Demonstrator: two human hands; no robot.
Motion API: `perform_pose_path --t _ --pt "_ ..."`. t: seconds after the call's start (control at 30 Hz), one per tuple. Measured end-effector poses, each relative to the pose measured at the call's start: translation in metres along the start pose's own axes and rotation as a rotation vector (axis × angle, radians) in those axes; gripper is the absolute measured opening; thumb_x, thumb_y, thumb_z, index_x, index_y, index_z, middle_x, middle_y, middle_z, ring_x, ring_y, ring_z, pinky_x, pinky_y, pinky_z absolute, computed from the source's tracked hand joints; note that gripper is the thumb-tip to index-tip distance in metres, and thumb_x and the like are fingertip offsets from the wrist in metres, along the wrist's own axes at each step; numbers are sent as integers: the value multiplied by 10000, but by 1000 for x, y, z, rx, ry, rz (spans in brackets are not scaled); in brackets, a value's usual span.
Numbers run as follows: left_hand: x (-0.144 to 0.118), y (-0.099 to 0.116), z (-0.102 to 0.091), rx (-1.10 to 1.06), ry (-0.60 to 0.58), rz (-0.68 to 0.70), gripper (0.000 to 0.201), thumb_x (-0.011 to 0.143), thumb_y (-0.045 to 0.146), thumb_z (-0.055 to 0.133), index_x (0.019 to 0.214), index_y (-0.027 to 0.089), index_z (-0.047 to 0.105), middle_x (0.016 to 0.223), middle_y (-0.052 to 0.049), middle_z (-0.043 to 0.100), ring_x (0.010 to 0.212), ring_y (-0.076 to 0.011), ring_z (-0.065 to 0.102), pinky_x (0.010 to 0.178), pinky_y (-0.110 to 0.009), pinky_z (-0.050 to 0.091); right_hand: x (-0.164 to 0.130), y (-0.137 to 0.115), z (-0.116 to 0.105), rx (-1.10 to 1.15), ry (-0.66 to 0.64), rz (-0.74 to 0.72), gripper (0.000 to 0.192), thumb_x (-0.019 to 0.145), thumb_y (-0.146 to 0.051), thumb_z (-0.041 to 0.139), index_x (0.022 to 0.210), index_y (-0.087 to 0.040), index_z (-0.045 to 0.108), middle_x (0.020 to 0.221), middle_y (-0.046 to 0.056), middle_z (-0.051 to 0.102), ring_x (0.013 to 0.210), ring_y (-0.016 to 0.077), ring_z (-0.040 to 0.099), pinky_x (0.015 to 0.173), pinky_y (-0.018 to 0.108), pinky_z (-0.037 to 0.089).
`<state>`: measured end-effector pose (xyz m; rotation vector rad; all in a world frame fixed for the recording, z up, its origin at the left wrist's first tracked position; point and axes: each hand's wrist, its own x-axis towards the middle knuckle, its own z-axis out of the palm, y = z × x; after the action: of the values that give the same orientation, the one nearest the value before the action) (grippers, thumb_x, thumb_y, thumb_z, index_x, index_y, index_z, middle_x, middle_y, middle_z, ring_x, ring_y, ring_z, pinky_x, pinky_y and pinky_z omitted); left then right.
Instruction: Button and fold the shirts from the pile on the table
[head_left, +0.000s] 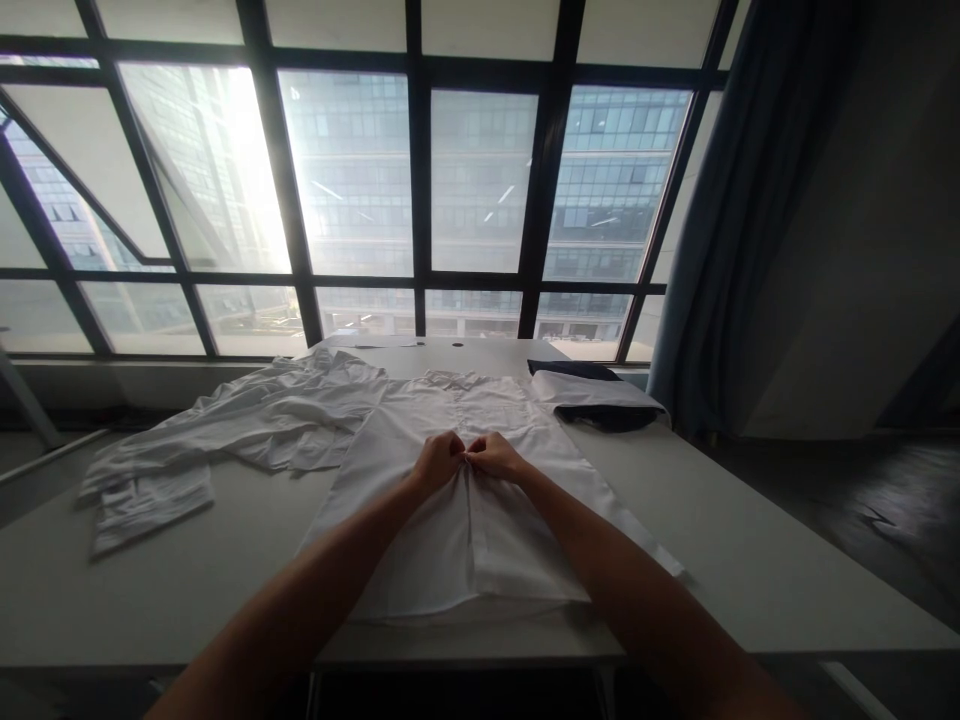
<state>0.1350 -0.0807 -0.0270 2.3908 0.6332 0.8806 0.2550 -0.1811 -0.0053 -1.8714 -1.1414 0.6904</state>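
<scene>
So the white shirt point(465, 500) lies flat on the bench point(750, 560), collar away from the person, placket running straight toward them. Left hand point(439, 460) and right hand point(495, 457) meet on that placket, each grip pinched shut on the cloth, equally near.

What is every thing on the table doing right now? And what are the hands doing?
White shirt: laid flat, front up, pinched at its middle seam.
Left hand: closed on the shirt front.
Right hand: closed on the shirt front.
Crumpled white garment: spread out, rumpled.
Dark and white folded cloth: folded.
Curtain: drawn aside.
</scene>
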Motion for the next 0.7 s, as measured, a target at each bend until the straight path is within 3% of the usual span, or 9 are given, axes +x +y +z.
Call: perform_pose_path --t 0.17,0.37,0.57,0.7 --pt "2 0 1 -83 -2 -98 138 731 55 630 820 129 706 728 -34 722 713 -154 665 664 -226 461 4 0 4 -280 115 -89 237 789 -324 690 654 -132 716 566 20 659 587 131 619 524 181 374" --pt "8 6 -1 -140 -33 -288 176 730 140 700 905 123 686 730 -43 729 687 -156 684 612 -214 469 5 -1 6 -480 146 -130 154 781 -230 659 803 -153 790 806 78 758 770 167 670 607 196 387" --pt "14 8 -1 -71 -45 -343 236 670 122 745 894 146 674 741 -34 727 734 -167 683 614 -214 462 11 4 -3 -410 -16 -145 169 786 -238 653 805 -141 791 718 34 729 694 146 633 570 186 370" --pt "12 8 0 -82 -28 -302 249 649 75 724 877 147 656 764 -27 726 723 -156 673 627 -214 458 12 2 -3 -492 33 -120 187 782 -266 649 761 -142 787 695 45 713 674 150 623 546 200 346"
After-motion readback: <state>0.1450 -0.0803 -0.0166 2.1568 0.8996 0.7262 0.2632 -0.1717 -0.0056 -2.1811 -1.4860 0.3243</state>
